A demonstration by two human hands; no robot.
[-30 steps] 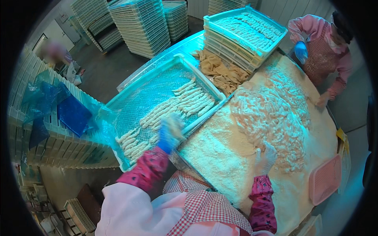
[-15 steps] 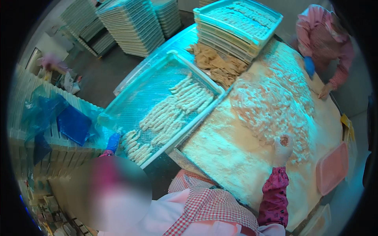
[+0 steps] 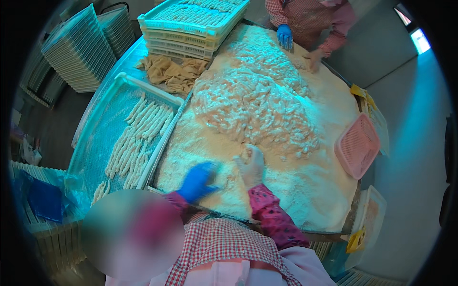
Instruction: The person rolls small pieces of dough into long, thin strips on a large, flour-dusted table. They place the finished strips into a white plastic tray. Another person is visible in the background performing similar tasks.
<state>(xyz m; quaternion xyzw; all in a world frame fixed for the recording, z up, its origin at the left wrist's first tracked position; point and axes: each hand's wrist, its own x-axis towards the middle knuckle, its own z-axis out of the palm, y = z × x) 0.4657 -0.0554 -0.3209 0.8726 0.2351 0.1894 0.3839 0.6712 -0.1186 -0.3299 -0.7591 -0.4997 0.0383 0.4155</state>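
Observation:
My left hand (image 3: 197, 181), in a blue glove, rests on the breadcrumb bed (image 3: 286, 190) near its front edge; motion blur hides whether it holds anything. My right hand (image 3: 251, 165), in a crumb-coated pale glove, presses into the crumbs just right of it, beside the heap of coated strips (image 3: 253, 102). To the left lies a pale green mesh tray (image 3: 93, 143) with rows of breaded sticks (image 3: 138, 138).
A stack of green trays (image 3: 191, 24) full of sticks stands at the back, tan cloths (image 3: 171, 74) before it. Another person's blue-gloved hand (image 3: 285, 35) works at the far edge. A pink basket (image 3: 358, 145) sits on the right. Empty tray stacks (image 3: 78, 47) stand at far left.
My left hand came from the green tray's near corner to the crumb bed in front of me. My right hand shifted left, toward it. The view swung right.

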